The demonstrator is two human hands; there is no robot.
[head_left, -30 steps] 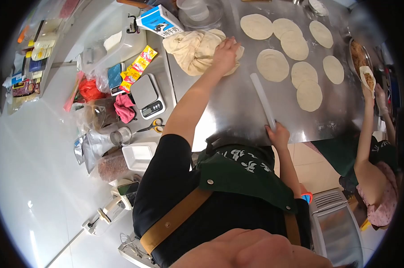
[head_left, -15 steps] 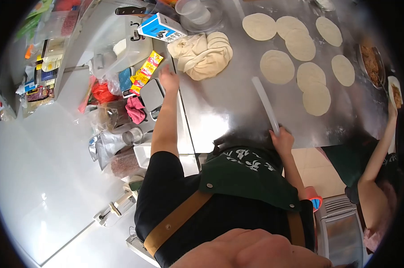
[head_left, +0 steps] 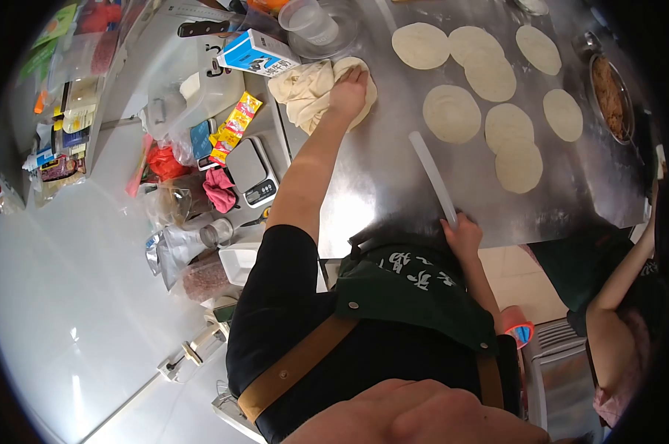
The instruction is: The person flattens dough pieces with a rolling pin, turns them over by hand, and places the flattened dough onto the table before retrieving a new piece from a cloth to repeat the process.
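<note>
A large mass of folded pale dough lies on the steel tabletop at the upper middle. My left hand is on its right-hand lobe, fingers curled over the dough; the fingertips are partly hidden. Near the table's front edge, my right hand is closed around the lower end of a long, white, slightly curved strip. That strip points away from me across the steel. Several thin round dough wrappers are spread to its right, some overlapping.
A blue-and-white milk carton and a clear plastic tub stand behind the dough. Left are a kitchen scale, yellow packets and a knife. A bowl of brown filling sits far right, near another person's arm.
My left hand has moved right, from beside the dough onto it. The scale shows more fully now. My right hand keeps the strip in nearly the same place.
</note>
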